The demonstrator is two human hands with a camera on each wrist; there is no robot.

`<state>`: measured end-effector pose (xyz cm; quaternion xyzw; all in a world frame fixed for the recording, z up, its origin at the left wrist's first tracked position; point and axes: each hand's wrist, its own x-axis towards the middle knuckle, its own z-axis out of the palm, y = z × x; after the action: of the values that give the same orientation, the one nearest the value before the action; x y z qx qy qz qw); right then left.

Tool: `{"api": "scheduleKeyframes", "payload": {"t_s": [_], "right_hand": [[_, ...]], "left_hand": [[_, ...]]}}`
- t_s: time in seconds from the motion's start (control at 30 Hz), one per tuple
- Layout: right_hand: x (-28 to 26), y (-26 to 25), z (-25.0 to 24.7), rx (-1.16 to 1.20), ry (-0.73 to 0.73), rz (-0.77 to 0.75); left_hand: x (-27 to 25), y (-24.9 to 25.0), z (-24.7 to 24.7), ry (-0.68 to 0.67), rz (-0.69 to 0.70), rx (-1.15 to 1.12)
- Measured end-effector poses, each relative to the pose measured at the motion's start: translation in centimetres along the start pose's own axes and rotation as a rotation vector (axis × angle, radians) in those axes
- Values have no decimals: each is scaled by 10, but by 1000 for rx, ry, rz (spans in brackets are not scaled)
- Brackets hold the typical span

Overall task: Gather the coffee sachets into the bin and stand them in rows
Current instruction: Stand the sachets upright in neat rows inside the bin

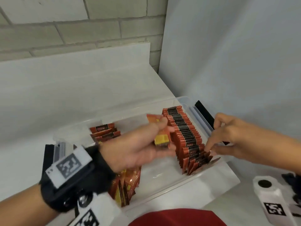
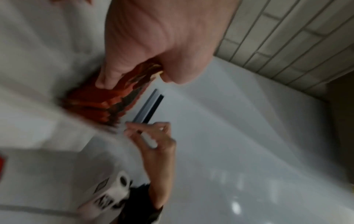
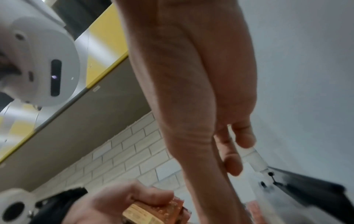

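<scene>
Left hand [image 1: 140,149] pinching a sachet stack [image 1: 161,136] over the bin [image 1: 216,180] | right hand [image 1: 228,141], fingers out, holding open the row [image 1: 184,132] end | gap at 3 o'clock of stack, row runs 12-to-6, left's nearer

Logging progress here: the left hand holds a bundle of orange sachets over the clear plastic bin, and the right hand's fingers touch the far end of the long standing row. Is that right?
One detail is off. The right hand touches the near end of the long standing row of orange-and-black sachets, not the far end, as the head view shows. The left hand does hold a bundle of orange sachets over the clear plastic bin.
</scene>
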<state>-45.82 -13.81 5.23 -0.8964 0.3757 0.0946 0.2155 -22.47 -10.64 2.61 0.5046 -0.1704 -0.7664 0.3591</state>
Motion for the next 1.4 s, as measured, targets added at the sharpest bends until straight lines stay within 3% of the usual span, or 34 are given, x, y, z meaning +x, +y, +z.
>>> {"api": "scheduleKeyframes", "payload": {"t_s": [0.1,0.23,0.33,0.43,0.6,0.7,1.0,1.3,1.4], "right_hand": [[5,-4,12,-119,55,-37],[8,-5,22,-233,64,-119],[7,-5,21,-215,40,-98],[4,-1,14,-193,85,-41],[10,-8,17,-219,1,-45],[6,-5,8,-129,21,-17],[20,-2,8,-89,-151,-79],[19,-2,11,-3,-106,-115],[16,-2,1,96,-68,-82]], "left_hand": [[-3,-24,6,28,-143,-62],[-2,-32,19,26,-209,-220],[-2,-34,29,24,-203,-293],[-4,-33,31,60,-186,-250],[-1,-35,31,6,-217,-256],[-1,-35,27,28,-197,-237],[3,-35,27,-40,-179,-305],[6,-34,29,-58,-169,-289],[4,-29,21,-51,-116,-171]]}}
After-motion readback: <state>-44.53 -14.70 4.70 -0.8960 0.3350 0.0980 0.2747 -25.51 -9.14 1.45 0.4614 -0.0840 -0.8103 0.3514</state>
